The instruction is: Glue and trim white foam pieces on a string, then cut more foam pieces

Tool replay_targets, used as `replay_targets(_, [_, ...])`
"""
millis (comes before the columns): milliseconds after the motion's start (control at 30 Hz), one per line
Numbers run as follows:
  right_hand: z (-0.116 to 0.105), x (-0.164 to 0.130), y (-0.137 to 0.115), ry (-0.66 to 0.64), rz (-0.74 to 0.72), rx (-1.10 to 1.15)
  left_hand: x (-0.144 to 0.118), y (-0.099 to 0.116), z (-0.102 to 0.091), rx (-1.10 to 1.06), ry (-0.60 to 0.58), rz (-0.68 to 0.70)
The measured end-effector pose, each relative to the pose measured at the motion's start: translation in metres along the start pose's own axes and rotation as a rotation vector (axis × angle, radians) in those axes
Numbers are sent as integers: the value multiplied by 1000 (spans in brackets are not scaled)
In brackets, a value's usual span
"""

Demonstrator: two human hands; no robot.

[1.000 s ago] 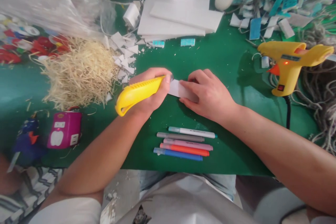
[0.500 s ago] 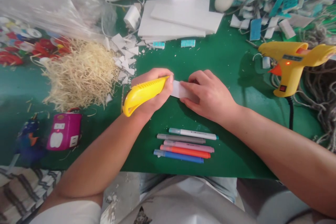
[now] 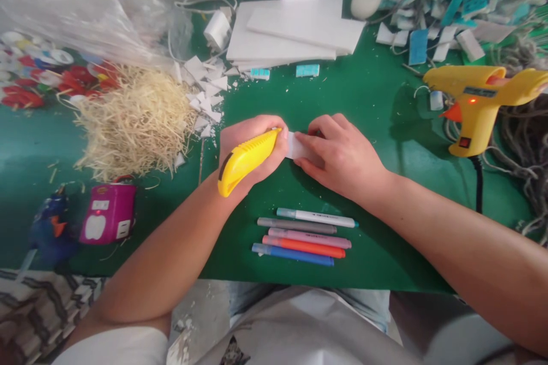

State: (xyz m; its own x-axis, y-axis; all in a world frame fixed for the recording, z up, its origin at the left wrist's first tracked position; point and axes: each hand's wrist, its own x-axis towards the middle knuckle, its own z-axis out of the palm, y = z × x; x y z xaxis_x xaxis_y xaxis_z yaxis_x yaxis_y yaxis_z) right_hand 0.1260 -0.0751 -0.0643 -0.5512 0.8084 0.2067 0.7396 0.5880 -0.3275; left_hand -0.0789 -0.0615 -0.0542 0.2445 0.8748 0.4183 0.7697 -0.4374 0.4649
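Note:
My left hand [image 3: 248, 148] grips a yellow utility knife [image 3: 244, 161], its tip against the left end of a small white foam piece [image 3: 296, 147] lying on the green table [image 3: 368, 97]. My right hand [image 3: 340, 154] lies flat on that piece, pressing it down and covering most of it. The blade itself is hidden between my fingers and the foam.
Several coloured markers [image 3: 302, 234] lie near the front edge. A yellow glue gun [image 3: 475, 102] stands at right, its light on. White foam sheets [image 3: 291, 28] sit at the back, a straw pile [image 3: 132, 122] and foam scraps at left, a pink device [image 3: 108, 219] at lower left.
My left hand has turned the knife, swinging its handle end to the right and nearer the foam piece. My right hand has stayed pressed on the foam.

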Motion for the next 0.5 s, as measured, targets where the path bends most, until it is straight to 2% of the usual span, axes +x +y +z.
replay_targets(233, [0,1,1,4,9,-5,-3,-1,0,-19,34,-10])
replay_targets(400, [0,0,2,17,7,36,-8,-8,-3,-148,235,-59])
replay_targets(500, [0,-1,2,37,0,32,-8,-12,-3,-103,183,-58])
